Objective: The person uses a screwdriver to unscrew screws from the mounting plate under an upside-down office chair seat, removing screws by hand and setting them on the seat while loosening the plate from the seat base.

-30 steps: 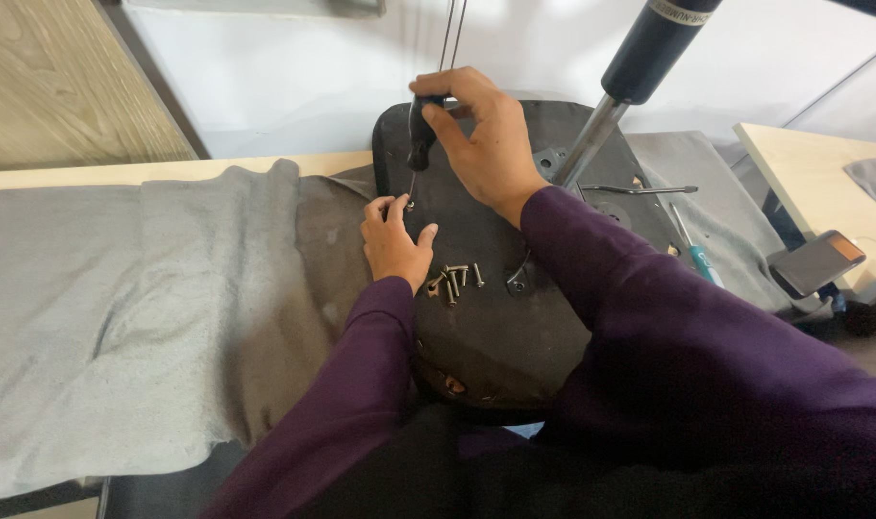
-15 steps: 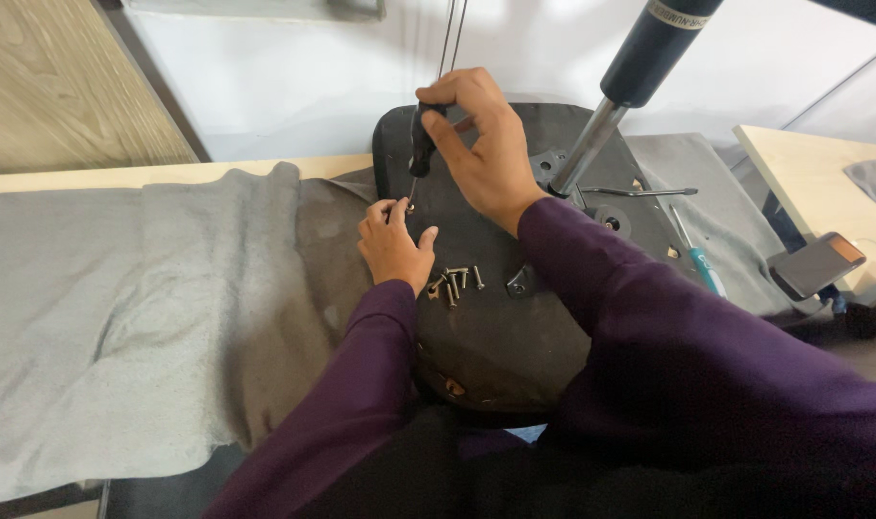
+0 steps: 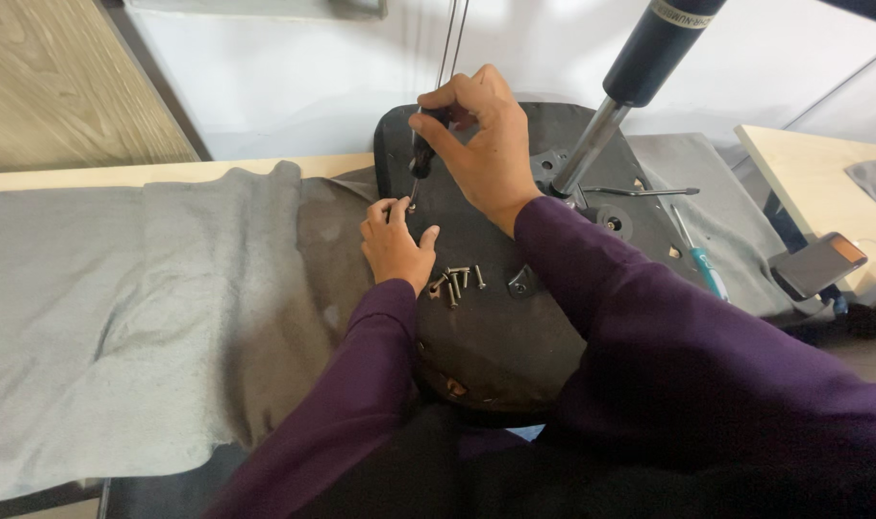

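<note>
On the upturned seat base [image 3: 515, 336], the right hand [image 3: 481, 144] grips a screwdriver [image 3: 420, 159] upright while the left hand [image 3: 394, 240] pinches its tip at a screw; loose screws [image 3: 454, 281] lie just beside. Turning calls for steady downward pressure.

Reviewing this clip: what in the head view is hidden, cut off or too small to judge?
- Screwdriver tip and the screw under it: covered by the left hand fingers.
- Screwdriver handle: mostly wrapped by the right hand.
- Loose screws: too small to count surely.
- Gas cylinder: top cut off by the upper edge.
- Seat underside: near edge hidden by the purple sleeves.
</note>
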